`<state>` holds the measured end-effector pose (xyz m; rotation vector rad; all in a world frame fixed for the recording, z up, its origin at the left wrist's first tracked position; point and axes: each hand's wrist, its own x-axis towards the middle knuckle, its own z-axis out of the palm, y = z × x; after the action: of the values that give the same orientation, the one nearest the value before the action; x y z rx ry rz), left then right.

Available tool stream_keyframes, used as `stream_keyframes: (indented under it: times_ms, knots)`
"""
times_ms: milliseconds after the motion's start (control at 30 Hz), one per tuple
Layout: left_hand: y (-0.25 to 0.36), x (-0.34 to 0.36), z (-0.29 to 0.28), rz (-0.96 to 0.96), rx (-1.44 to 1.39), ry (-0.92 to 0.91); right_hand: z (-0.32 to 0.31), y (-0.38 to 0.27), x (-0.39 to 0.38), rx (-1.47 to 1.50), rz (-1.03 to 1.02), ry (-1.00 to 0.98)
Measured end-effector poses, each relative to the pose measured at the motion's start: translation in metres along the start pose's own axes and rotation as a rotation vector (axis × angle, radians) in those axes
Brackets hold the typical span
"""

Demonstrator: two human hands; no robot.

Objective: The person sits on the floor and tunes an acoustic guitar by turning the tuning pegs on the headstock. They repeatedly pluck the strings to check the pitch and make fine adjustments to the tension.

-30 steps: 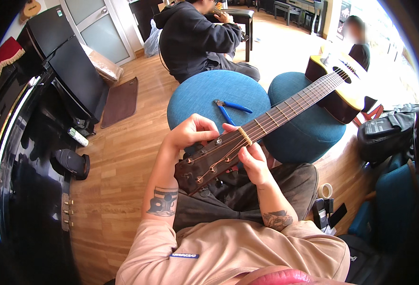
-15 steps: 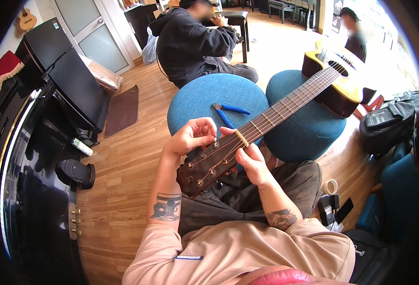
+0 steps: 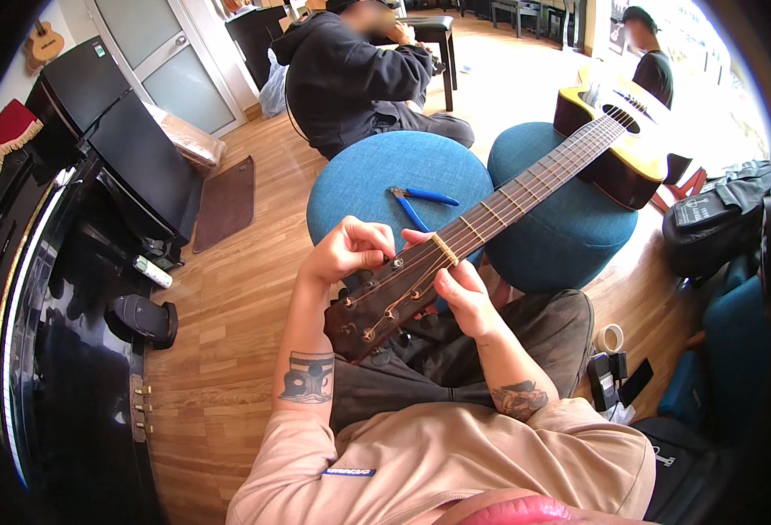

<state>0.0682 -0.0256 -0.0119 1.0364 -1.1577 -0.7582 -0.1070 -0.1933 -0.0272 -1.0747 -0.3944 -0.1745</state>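
An acoustic guitar [image 3: 536, 185] slants across the view, its pale-topped body at the far right and its dark headstock [image 3: 376, 315] close to me. My left hand [image 3: 352, 252] is closed at the headstock's left edge, thumb and fingers pinched where a tuning peg sits; the fingers mostly cover it. Wrapped under the neck at the nut is my right hand [image 3: 467, 304], its thumb on the near side and fingertips showing on the far side. Strings run from the nut to the tuning posts. Blue-handled cutters [image 3: 427, 199] lie open on a round blue stool [image 3: 346, 179], beyond my hands.
The guitar body rests on a second blue stool [image 3: 543, 249]. A person in black [image 3: 350, 83] sits beyond the stools, another person [image 3: 655, 77] farther right. A black piano [image 3: 70, 350] stands left. Tape [image 3: 609, 338], small devices and a black bag [image 3: 722, 214] are at right.
The fingers of my left hand have curled tighter at the peg. My right hand stays on the neck, and the view has shifted slightly.
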Motion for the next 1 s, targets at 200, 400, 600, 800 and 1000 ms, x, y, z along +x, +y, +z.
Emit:
stream_keyframes:
  times_ms: [200,400,600,800,1000]
  knots:
    - [0.019,0.0,0.017,-0.214,-0.066,0.153,-0.001,-0.001,-0.001,-0.017,0.018,-0.009]
    - [0.001,-0.003,-0.013,-0.164,0.041,0.048,-0.002,0.002,0.002,-0.061,0.01,0.007]
    - [0.013,0.004,0.003,-0.302,0.128,0.098,0.0,0.005,0.002,-0.082,-0.026,0.053]
    - [0.005,0.0,0.009,-0.04,-0.011,0.14,0.001,0.007,0.005,-0.081,-0.053,0.057]
    - [-0.003,0.001,-0.001,0.042,0.035,0.027,0.0,0.007,0.004,-0.077,-0.06,0.059]
